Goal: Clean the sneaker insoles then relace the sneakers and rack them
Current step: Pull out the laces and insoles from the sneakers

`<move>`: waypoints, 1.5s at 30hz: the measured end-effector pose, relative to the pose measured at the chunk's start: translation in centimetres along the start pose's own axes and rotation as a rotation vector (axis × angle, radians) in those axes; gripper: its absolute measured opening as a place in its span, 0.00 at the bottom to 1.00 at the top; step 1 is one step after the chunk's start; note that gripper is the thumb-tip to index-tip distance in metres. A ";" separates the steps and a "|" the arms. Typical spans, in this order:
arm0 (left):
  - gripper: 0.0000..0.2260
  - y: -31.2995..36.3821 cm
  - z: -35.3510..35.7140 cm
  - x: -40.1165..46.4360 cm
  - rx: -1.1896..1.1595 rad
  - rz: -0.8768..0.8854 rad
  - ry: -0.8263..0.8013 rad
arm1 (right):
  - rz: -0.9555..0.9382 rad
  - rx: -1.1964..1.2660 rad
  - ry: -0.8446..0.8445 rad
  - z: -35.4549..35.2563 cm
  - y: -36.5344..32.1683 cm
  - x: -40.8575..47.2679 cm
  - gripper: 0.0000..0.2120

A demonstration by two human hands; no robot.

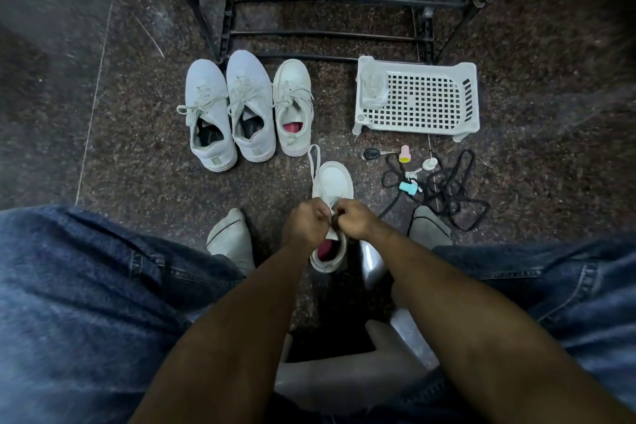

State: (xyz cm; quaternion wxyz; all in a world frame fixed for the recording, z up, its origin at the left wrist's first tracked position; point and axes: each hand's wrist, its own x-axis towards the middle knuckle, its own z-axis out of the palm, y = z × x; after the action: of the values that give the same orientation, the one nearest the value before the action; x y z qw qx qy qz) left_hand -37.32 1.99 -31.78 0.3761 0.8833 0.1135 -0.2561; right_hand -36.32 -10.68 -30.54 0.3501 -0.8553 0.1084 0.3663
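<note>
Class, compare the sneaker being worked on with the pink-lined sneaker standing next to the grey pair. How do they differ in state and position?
The held sneaker lies between the feet, gripped at its lace area by the left hand and right hand; the other sneaker stands untouched beside the grey pair. The other sneaker's laces are tied across its front; the held sneaker has a lace end trailing loose past its toe. Both are white with pink lining.

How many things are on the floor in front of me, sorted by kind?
Sneakers: 4 (two grey, one white by them, one white under the left hand and right hand)
Plastic basket: 1
Black cord: 1
Car key: 1
Total: 7
</note>
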 end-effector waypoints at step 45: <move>0.06 10.2 -10.6 4.2 -1.090 -0.073 0.309 | 0.014 0.975 0.128 -9.1 -3.7 -1.4 0.07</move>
State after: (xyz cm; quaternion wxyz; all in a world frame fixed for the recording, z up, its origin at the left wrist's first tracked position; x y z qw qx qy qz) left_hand -25.85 2.64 -21.66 0.7475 0.5843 0.3134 -0.0410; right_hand -30.66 -14.28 -23.19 0.6997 -0.6120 0.2943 0.2219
